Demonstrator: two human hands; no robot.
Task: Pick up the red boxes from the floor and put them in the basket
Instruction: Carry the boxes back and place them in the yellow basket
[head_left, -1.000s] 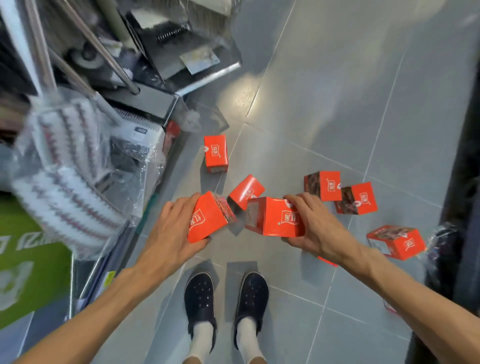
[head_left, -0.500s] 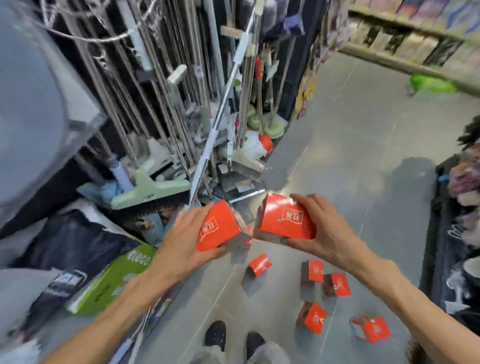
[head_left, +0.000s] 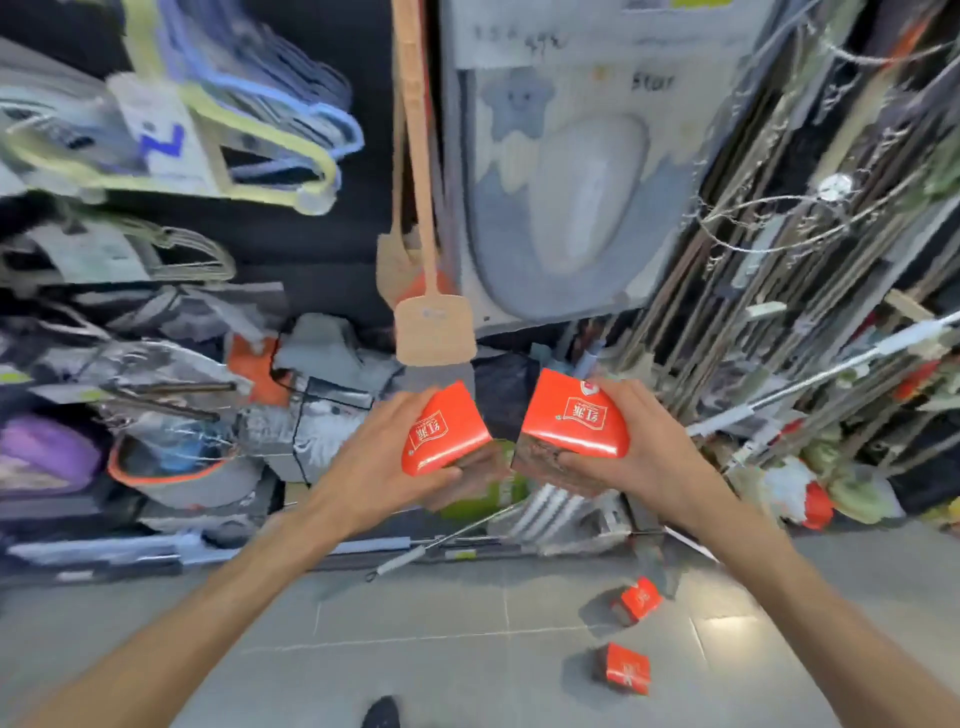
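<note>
- Red glossy cardboard with a white printed logo: one box (head_left: 444, 428) is clasped in the left hand (head_left: 382, 470), a second box (head_left: 571, 421) in the right hand (head_left: 641, 457), both held up side by side, slightly apart.
- Each hand's fingers wrap the box's sides, thumb beneath.
- Two more small red boxes, one (head_left: 638, 599) beyond the other (head_left: 625, 667), lie on the grey tiled floor (head_left: 415, 649).
- Behind hang blurred plastic hangers (head_left: 249, 130).

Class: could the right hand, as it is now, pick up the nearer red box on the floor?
Probably not yet. The right hand already has its grip full with a red box, held up well above the floor box. Nothing blocks the way down; it must first free its grip.
</note>
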